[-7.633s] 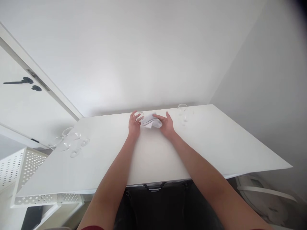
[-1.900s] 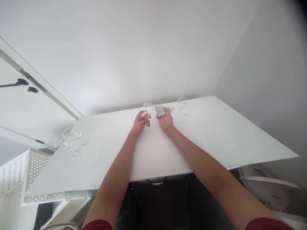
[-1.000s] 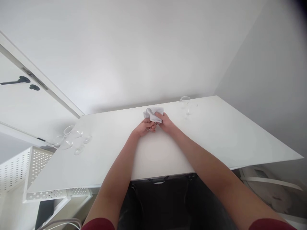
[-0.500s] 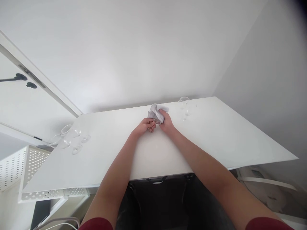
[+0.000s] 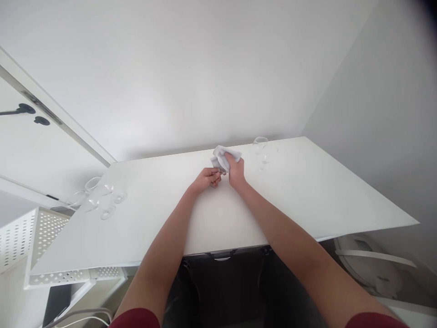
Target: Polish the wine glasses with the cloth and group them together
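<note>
Over the middle of the white table (image 5: 225, 218), my right hand (image 5: 236, 169) grips a crumpled light-grey cloth (image 5: 222, 155), thumb pressed on top. The cloth is bunched around a clear wine glass (image 5: 222, 172), mostly hidden; only a little of it shows between my hands. My left hand (image 5: 209, 177) is closed on the glass's lower end, fingers pinched just left of the cloth. To the right of my hands, near the table's back edge, stands a clear wine glass (image 5: 261, 145), its outline faint.
Two wine glasses (image 5: 99, 189) stand at the table's left end. Beyond them is a door with a dark handle (image 5: 25, 108). A white perforated rack (image 5: 48, 228) stands below left, a black chair or bag (image 5: 228, 282) under the front edge. White walls rise behind and right.
My right hand has turned slightly and shifted up with the cloth, its fingers lifting off a little from the left hand. The left hand stays almost in place. The camera view has shifted slightly.
</note>
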Tool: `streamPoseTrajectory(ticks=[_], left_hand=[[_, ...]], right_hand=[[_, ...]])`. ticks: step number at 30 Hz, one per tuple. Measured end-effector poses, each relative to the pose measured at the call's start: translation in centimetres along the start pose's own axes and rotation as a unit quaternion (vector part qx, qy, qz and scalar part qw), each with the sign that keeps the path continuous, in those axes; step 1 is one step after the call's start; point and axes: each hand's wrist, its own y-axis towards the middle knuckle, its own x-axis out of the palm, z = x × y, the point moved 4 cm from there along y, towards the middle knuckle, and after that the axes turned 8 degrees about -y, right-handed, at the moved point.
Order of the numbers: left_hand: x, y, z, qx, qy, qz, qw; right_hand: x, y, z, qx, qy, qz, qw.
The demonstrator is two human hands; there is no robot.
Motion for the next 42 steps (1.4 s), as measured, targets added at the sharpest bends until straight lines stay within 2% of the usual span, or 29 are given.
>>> streamPoseTrajectory(ticks=[2, 4, 6, 11, 16, 18, 20, 24, 26, 29, 31, 34, 38, 42], left_hand=[[0.1, 0.0, 0.2, 0.008, -0.009, 0.002, 1.000], [0.0, 0.1, 0.3, 0.015, -0.017, 0.012, 1.000], [-0.3, 0.3, 0.3, 0.021, -0.026, 0.031, 0.999], [-1.2, 0.6, -0.1, 0.046, -0.037, 0.109, 0.992], [-2.3, 0.6, -0.7, 0.069, -0.007, 0.223, 0.972], [-2.8, 0.5, -0.7, 0.064, 0.025, 0.278, 0.958], [-2.9, 0.5, -0.5, 0.076, 0.050, 0.302, 0.949], [-2.2, 0.5, 0.8, 0.141, -0.001, 0.235, 0.962], [-1.7, 0.3, 1.4, 0.151, -0.059, 0.190, 0.968], [-1.3, 0.0, 1.9, 0.131, -0.139, 0.138, 0.972], [-1.4, -0.1, 2.0, 0.118, -0.174, 0.137, 0.968], [-1.5, 0.1, 1.7, 0.113, -0.200, 0.152, 0.961], [-1.4, 0.6, 1.5, 0.114, -0.224, 0.160, 0.955], [-1.9, 0.3, 1.7, 0.147, -0.188, 0.203, 0.950]], right_hand=[[0.5, 0.3, 0.6, 0.070, 0.117, -0.037, 0.990], [0.9, 0.4, 0.9, 0.091, 0.182, -0.072, 0.976], [1.2, 0.3, 1.0, 0.096, 0.201, -0.101, 0.970], [2.1, -0.4, 1.6, 0.078, 0.134, -0.167, 0.974], [2.3, -0.2, 2.0, 0.004, 0.064, -0.164, 0.984], [2.2, 0.1, 2.3, -0.009, 0.051, -0.158, 0.986], [2.0, 0.4, 2.7, -0.010, 0.039, -0.145, 0.989], [1.7, 0.7, 3.0, 0.020, 0.053, -0.122, 0.991], [1.8, 0.5, 3.0, 0.073, 0.078, -0.157, 0.982], [1.9, 0.1, 2.6, 0.137, 0.130, -0.208, 0.960], [1.8, 0.0, 2.2, 0.158, 0.155, -0.222, 0.950], [2.1, -0.7, 2.0, 0.184, 0.136, -0.276, 0.934], [2.9, -1.7, 1.7, 0.150, 0.068, -0.315, 0.935], [3.3, -1.8, 1.4, 0.038, -0.036, -0.260, 0.964]])
